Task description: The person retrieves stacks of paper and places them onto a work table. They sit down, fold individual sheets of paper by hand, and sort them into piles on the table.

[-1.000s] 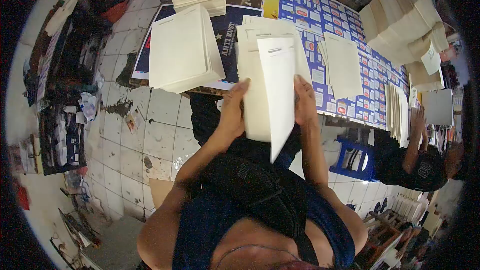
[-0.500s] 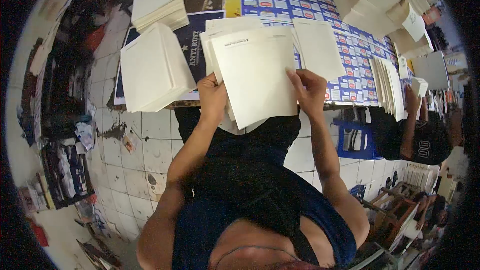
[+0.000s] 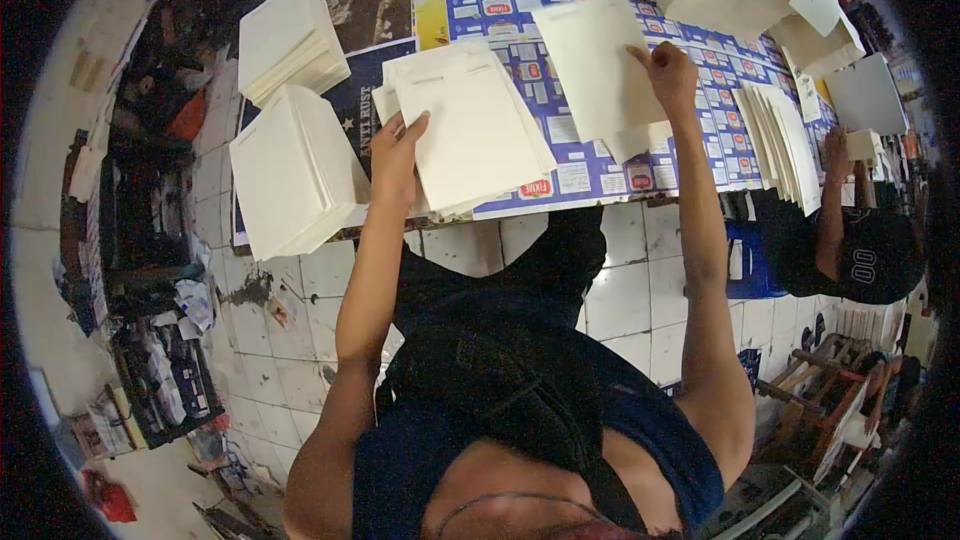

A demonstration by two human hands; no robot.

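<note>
In front of me a loose stack of cream paper sheets (image 3: pixel 470 130) lies fanned out near the table's front edge. My left hand (image 3: pixel 395 160) grips the stack's left edge, thumb on the top sheet and fingers along the side. My right hand (image 3: pixel 668 85), further right, pinches the right edge of a single paper sheet (image 3: pixel 590 70). That sheet is over the blue printed sheets, partly covering more cream paper (image 3: pixel 638 143). Small print shows near the top of the stack's uppermost sheet.
Two thick paper piles (image 3: pixel 290 180) (image 3: pixel 290 40) stand at the left of the table. Blue printed sheets (image 3: pixel 500 30) cover the tabletop. More paper (image 3: pixel 775 145) lies at the right, near a person in a black shirt (image 3: pixel 865 260). A blue stool (image 3: pixel 750 260) is below.
My right hand has carried one sheet away from the stack to the right. My left hand has moved slightly left and up, and the stack now lies lower on the table.
</note>
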